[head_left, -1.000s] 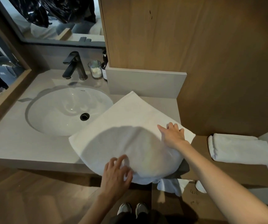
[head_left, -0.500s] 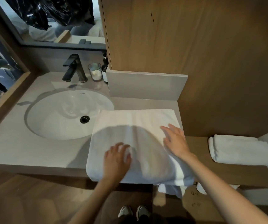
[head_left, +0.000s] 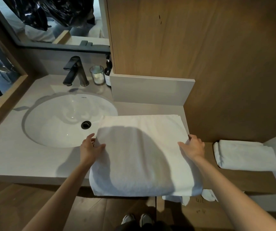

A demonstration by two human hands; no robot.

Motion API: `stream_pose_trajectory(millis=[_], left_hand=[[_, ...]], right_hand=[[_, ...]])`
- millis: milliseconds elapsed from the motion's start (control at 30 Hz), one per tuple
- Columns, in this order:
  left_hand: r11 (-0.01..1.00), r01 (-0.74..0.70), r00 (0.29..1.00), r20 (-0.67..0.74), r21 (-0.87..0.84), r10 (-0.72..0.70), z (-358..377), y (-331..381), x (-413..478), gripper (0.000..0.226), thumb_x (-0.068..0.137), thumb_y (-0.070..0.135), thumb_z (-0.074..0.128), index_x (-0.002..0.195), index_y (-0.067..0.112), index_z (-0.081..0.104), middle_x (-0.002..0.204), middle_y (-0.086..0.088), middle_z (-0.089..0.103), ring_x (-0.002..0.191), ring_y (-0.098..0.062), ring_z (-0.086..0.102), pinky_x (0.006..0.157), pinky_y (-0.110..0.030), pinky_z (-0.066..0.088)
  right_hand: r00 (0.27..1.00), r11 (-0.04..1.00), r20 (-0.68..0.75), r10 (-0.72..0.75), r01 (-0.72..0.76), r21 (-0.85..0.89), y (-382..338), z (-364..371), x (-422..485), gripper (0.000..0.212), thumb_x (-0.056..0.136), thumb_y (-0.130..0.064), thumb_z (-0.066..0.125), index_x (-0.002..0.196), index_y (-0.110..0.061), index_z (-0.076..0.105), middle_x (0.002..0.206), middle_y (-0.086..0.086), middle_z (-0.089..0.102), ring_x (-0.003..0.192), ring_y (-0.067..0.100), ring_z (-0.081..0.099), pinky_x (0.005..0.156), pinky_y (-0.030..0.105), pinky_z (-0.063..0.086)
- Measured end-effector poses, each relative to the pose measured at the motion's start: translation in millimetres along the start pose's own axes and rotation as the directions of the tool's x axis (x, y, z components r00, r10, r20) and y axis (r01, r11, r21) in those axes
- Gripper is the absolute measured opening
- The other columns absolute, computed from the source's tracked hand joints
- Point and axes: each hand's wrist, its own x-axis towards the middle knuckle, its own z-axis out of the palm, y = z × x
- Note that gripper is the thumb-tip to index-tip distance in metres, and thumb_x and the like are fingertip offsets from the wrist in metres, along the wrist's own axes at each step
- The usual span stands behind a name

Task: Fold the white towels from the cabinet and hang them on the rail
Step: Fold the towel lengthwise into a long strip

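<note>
sink taken as reference. immediately right of the sink, the white towel lies flat on the counter, folded to a broad rectangle. its far left corner overlaps the sink rim and its near edge droops over the counter front. the left hand holds the towel side nearest the sink, thumb on top, fingers narrow at the edge. whether they reach under cannot be told. the right hand grips the side farthest from the sink, thumb on the cloth, fingers curled round the edge. farther right of the sink, a second folded towel rests on a lower shelf. the rail is not in view. risks noted: lifting by the sides alone would likely let the middle sag and the layers part, the overhang could drag the towel floorward if released, and the corner over the sink may pick up damp.
</note>
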Motion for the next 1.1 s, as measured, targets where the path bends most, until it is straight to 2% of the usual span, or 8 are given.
stream_pose_trajectory(millis=[133,233,333,467,633,800,933,1100], left_hand=[[0.997,-0.028,0.999,-0.046,-0.068,0.025,0,0,-4,0.069,0.078,0.016,0.078,0.139,0.012,0.047,0.118,-0.011,0.062,0.097,-0.022,0.060,0.092,-0.037,0.049],[0.998,-0.035,0.999,-0.023,-0.054,0.034,0,0,-5,0.065,0.081,0.019,0.075,0.139,0.015,0.046,0.099,-0.006,0.063,0.088,-0.020,0.058,0.086,-0.035,0.048],[0.999,-0.039,0.999,0.022,-0.011,0.040,-6,-2,-3,0.068,0.083,0.023,0.074,0.142,0.018,0.041,0.086,-0.003,0.060,0.083,-0.022,0.057,0.078,-0.032,0.045],[0.984,-0.045,0.994,0.090,-0.171,0.061,-19,0,-2,0.066,0.084,0.019,0.073,0.139,0.028,0.038,0.083,-0.008,0.062,0.077,-0.019,0.059,0.069,-0.027,0.046],[0.939,-0.101,0.956,0.230,-0.328,0.183,-39,1,-6,0.031,0.092,0.014,0.063,0.116,0.034,0.059,0.092,-0.020,0.065,0.081,-0.025,0.058,0.071,-0.031,0.051],[0.953,-0.237,0.902,0.323,-0.187,0.287,-54,6,-8,0.028,0.085,0.009,0.071,0.105,0.028,0.069,0.104,0.000,0.065,0.084,-0.017,0.060,0.066,-0.015,0.052],[0.957,-0.291,0.917,0.289,0.012,0.275,-65,14,-6,0.033,0.077,0.014,0.080,0.106,0.026,0.070,0.087,0.004,0.063,0.071,-0.007,0.054,0.060,-0.011,0.041],[0.892,-0.437,0.889,0.206,0.118,0.409,-88,27,-10,0.026,0.075,0.019,0.082,0.085,0.040,0.069,0.082,0.007,0.069,0.071,-0.008,0.058,0.065,-0.011,0.043]], right_hand=[[0.996,0.998,0.066,0.065,-0.063,-0.024,1,2,13,0.039,0.087,-0.046,0.065,0.103,-0.012,0.057,0.124,0.014,0.057,0.119,0.035,0.048,0.100,0.049,0.044],[0.992,0.997,0.098,0.080,-0.079,-0.019,7,0,17,0.037,0.084,-0.052,0.065,0.078,-0.019,0.049,0.111,0.011,0.063,0.109,0.033,0.056,0.096,0.051,0.046],[0.995,0.998,0.085,0.042,-0.045,0.035,11,-3,15,0.031,0.084,-0.048,0.066,0.080,-0.022,0.050,0.098,0.003,0.062,0.103,0.029,0.057,0.100,0.052,0.042],[0.997,0.888,0.000,0.083,-0.074,0.454,18,-12,9,0.039,0.077,-0.025,0.081,0.095,-0.015,0.049,0.084,0.004,0.059,0.090,0.031,0.061,0.080,0.036,0.048],[0.994,0.730,0.098,-0.040,-0.038,0.683,26,-30,-6,0.038,0.085,-0.014,0.074,0.116,-0.022,0.056,0.090,0.012,0.065,0.082,0.020,0.063,0.068,0.025,0.047],[0.956,0.804,0.205,-0.211,0.050,0.592,33,-44,-8,0.035,0.085,-0.006,0.072,0.116,-0.023,0.069,0.109,0.028,0.065,0.096,0.033,0.064,0.077,0.016,0.052],[0.944,0.912,0.115,-0.310,0.261,0.317,30,-56,-14,0.038,0.079,-0.012,0.079,0.116,-0.019,0.071,0.066,0.006,0.048,0.064,0.020,0.046,0.059,0.017,0.042],[0.911,0.902,-0.044,-0.410,0.412,0.131,20,-75,-23,0.031,0.075,-0.021,0.083,0.104,-0.018,0.075,0.074,0.006,0.068,0.070,0.028,0.061,0.064,0.027,0.051]])
